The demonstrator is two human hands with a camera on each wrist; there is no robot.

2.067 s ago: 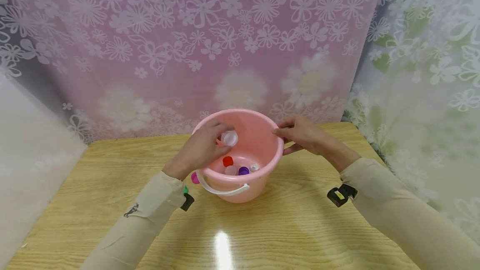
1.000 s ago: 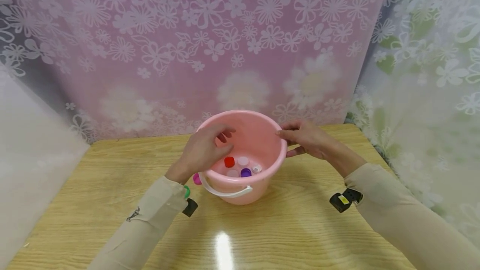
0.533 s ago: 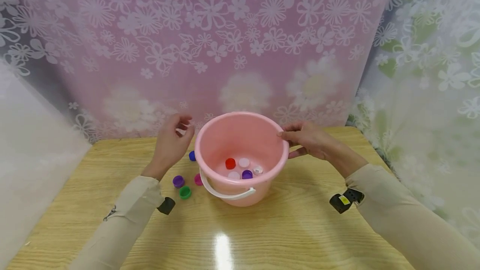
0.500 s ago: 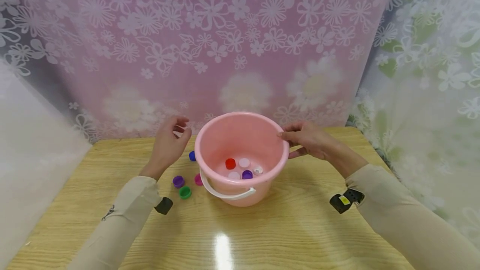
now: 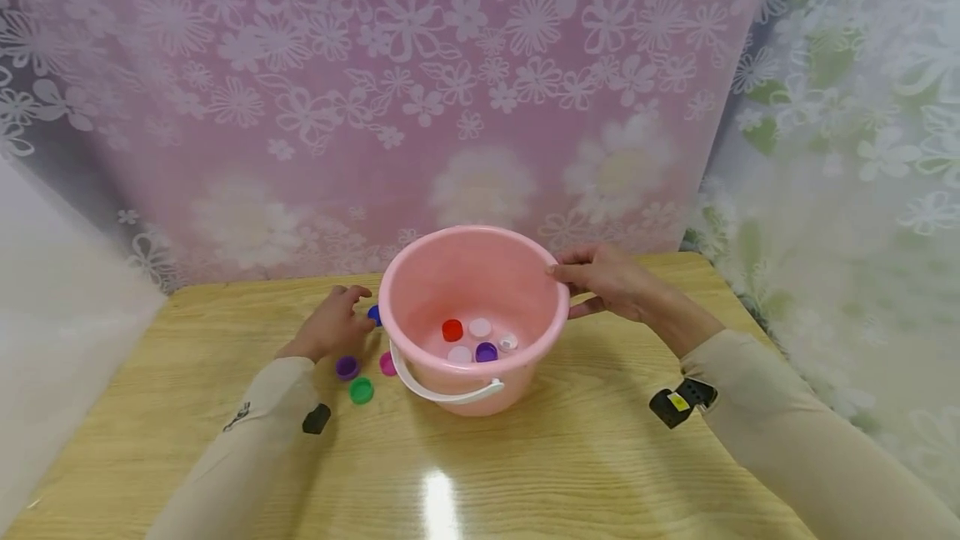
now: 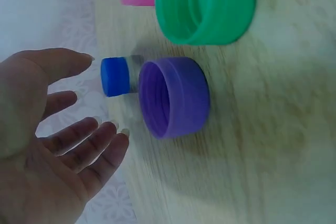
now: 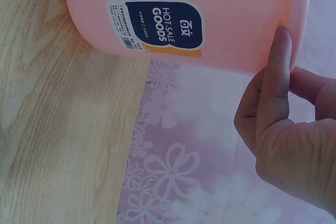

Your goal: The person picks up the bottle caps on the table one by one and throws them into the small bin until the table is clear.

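Pink bucket (image 5: pixel 480 273), one, upright on a wooden table (image 5: pixel 585 465); white handle (image 5: pixel 450 398) lowered along its front; printed label (image 7: pixel 173 24) on its outer wall. Right hand (image 5: pixel 615 283): at the bucket's right rim, gripping it between thumb and fingers. Blue cap (image 5: pixel 375 316), one: on the table, just left of the bucket. Left hand (image 5: pixel 330 327): left of the bucket, close to the blue cap, fingers loosely spread. On the bucket's floor: red cap (image 5: pixel 452 330); two pale caps (image 5: pixel 480 328); white cap (image 5: pixel 507 343); purple cap (image 5: pixel 486 352). On the table, left of the bucket: magenta cap (image 5: pixel 387 364), just beside it; green cap (image 5: pixel 362 391) and violet cap (image 5: pixel 347 368), farther out. Behind the bucket: pink floral curtain (image 5: pixel 480 73).
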